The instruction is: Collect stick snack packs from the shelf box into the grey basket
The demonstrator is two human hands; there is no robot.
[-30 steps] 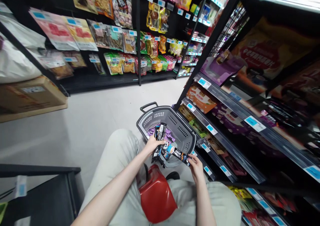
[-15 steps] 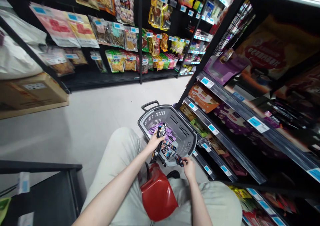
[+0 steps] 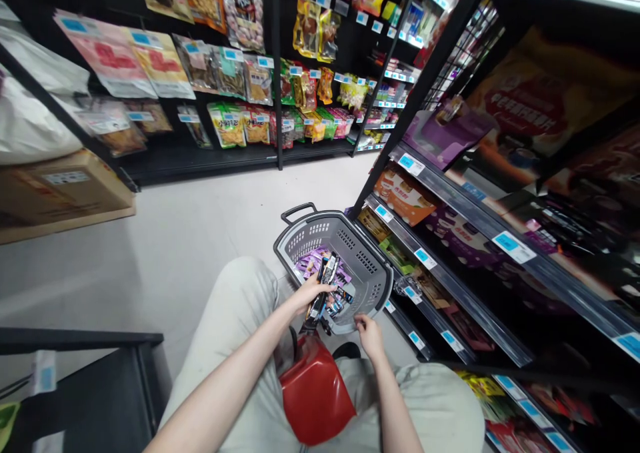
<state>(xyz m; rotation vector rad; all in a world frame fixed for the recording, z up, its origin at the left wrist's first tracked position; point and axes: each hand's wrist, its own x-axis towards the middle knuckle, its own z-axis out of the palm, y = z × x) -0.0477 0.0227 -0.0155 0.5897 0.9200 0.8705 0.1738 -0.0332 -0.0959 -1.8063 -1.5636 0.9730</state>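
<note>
I sit on a red stool (image 3: 316, 393) over a grey shopping basket (image 3: 361, 261) on the floor. My left hand (image 3: 306, 293) is closed round a bundle of slim black snack packets (image 3: 326, 281), held just above the basket's near side. My right hand (image 3: 369, 331) hovers at the basket's near rim with its fingers loosely bent and nothing visible in them. Inside the basket lie purple packets (image 3: 311, 263) and more dark packets (image 3: 341, 298).
Black shelves with blue price tags (image 3: 510, 246) run close along my right, stocked with boxed goods. Hanging snack bags (image 3: 227, 125) fill the far racks. A cardboard box (image 3: 65, 187) stands on the left, and a low black shelf (image 3: 100, 386) is at my left knee.
My right hand held a long dark packet a second ago, brought it to the basket and now shows none. The left hand's bundle shifted slightly right.
</note>
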